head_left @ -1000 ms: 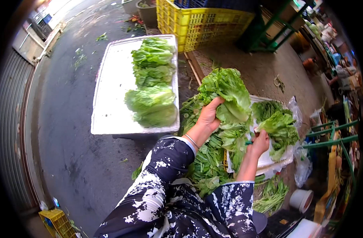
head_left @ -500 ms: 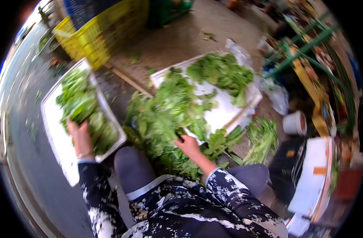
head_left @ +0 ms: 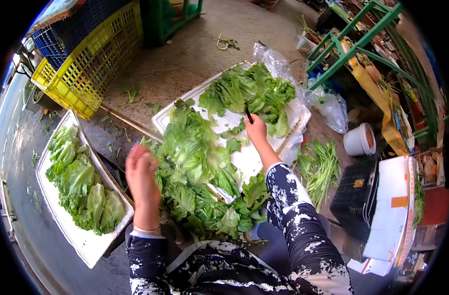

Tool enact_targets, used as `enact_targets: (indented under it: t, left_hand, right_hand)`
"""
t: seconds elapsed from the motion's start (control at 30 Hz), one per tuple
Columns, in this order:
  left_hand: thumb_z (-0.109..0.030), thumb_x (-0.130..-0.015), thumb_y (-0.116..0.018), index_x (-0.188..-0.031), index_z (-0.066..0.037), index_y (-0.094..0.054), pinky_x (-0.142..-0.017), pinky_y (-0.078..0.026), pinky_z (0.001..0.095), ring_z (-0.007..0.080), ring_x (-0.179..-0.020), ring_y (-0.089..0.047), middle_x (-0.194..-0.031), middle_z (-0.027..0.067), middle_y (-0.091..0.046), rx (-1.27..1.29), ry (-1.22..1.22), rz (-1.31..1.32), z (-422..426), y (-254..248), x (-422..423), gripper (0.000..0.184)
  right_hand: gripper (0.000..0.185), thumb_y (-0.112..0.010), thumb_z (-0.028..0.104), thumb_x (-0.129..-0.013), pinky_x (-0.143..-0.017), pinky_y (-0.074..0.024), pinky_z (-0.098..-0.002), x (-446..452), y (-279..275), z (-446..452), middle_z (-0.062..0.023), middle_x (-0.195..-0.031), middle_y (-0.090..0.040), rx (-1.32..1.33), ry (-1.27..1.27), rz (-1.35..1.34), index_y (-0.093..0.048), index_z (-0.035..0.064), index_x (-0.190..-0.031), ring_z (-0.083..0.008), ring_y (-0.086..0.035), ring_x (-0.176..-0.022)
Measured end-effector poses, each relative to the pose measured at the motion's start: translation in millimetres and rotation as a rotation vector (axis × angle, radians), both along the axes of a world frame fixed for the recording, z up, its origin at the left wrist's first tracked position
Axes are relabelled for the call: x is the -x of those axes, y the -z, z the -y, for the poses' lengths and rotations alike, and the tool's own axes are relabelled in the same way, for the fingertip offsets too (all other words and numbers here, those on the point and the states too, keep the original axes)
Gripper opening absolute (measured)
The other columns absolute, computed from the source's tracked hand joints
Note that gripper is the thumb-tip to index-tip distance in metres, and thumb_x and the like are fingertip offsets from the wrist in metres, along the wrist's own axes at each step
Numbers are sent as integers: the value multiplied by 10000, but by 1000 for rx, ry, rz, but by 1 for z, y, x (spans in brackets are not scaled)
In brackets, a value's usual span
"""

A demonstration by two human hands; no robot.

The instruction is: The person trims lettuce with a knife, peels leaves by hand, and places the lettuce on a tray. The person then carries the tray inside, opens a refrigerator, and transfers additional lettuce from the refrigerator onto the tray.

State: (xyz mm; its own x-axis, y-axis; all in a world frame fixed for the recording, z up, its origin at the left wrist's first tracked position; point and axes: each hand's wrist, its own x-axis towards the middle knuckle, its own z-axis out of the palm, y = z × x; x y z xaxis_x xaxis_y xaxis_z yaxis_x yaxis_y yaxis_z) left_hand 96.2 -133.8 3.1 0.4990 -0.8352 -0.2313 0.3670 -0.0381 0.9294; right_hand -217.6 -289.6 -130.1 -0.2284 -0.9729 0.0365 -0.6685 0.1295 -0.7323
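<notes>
A: In the head view, where was the left hand (head_left: 143,182)?

B: Raised, palm turned inward, with its fingers apart from the thumb and a little blurred. It hung between the narrow foam tray (head_left: 89,247) and the heap of loose leaves (head_left: 190,147), nearer the heap.

A: And the right hand (head_left: 257,130)?

B: Well apart from the left, closed around a slim black handle (head_left: 248,115) that poked up out of the fist. I couldn't tell what the handle belonged to. The hand was over the wide foam tray (head_left: 244,160), just below the leafy lettuce (head_left: 251,88) at its far end.

A: Where was the other lettuce?

B: Several trimmed heads (head_left: 84,184) lay in a row along the narrow tray, touching one another. The loose leaves covered the near left side of the wide tray and spilled over its edge.

A: What stood around them?

B: A yellow crate (head_left: 87,73) at the upper left. To the right were a clear plastic bag (head_left: 327,105), a white bucket (head_left: 358,141), and some green stems (head_left: 320,172) lying on the ground.
</notes>
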Motion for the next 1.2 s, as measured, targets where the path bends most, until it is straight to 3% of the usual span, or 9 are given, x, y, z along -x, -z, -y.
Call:
enact_targets:
  t: [0.1,0.23,0.33,0.43,0.6,0.73,0.9,1.03,1.2]
  left_hand:
    - [-120,-810,-519,-1166,-26,-434,-770,-434,335,162,-913,-490,-1065,78,-492,-247,164,-130,11,21,11,377]
    - [-141,-812,-529,-1144,-41,-457,-773,-436,337,161,-971,-492,-1090,71,-496,-230,275,-131,22,24,19,354]
    - [-157,-823,-527,-1139,-35,-453,-773,-441,339,184,-981,-510,-1070,78,-517,-266,258,-225,22,33,8,346]
    - [-134,-827,-525,-1135,-21,-447,-784,-441,322,198,-944,-531,-1057,89,-532,-209,153,-260,26,32,-3,337]
    - [-174,-779,-635,-1187,-25,-401,-810,-438,343,218,-969,-527,-1056,95,-541,-171,154,-314,26,31,7,493]
    - [-256,-761,-654,-1194,-65,-411,-864,-412,436,229,-1017,-508,-1077,75,-540,50,343,-460,11,9,23,532]
    - [-289,-787,-600,-1177,-66,-430,-891,-398,481,280,-1055,-491,-1143,122,-508,94,210,-752,14,7,9,480]
    - [-322,-785,-601,-1184,-86,-431,-896,-384,491,276,-1071,-481,-1162,112,-505,76,191,-897,12,8,2,493]
    - [-330,-784,-602,-1178,-100,-438,-897,-385,491,271,-1071,-482,-1151,102,-515,71,186,-903,9,7,-4,485]
  right_hand:
    - [497,-624,292,-736,-776,-444,-364,-20,11,35,-137,-1055,-587,-53,79,-55,-498,107,-1179,-306,-570,-926]
    - [565,-677,247,-685,-803,-433,-345,-31,15,58,-150,-1030,-595,-23,119,-64,-479,60,-1180,-299,-561,-959]
    - [368,-679,233,-693,-688,-460,-294,-23,27,64,-113,-899,-634,93,29,21,-591,38,-993,-217,-602,-771]
    - [178,-635,204,-768,-477,-388,-185,-44,-4,35,-50,-687,-591,30,-26,683,-585,38,-808,-92,-533,-552]
    - [255,-661,279,-757,-351,-321,-165,-83,-68,-48,-36,-615,-564,-349,-145,1171,-541,55,-781,-68,-496,-438]
    - [290,-655,306,-764,-329,-304,-166,-118,-109,-92,-38,-597,-554,-611,-313,1094,-562,40,-833,-66,-480,-411]
    - [508,-508,312,-876,-468,-312,-141,-155,-127,-124,36,-656,-440,-187,-407,1087,-400,-19,-1247,-27,-381,-547]
    - [576,-496,209,-889,-557,-343,-157,-178,-121,-141,34,-709,-447,-11,-552,1058,-219,-41,-1328,-33,-398,-616]
    - [575,-525,166,-873,-674,-402,-188,-195,-120,-140,-17,-837,-560,110,-541,960,-233,-47,-1321,-54,-483,-735]
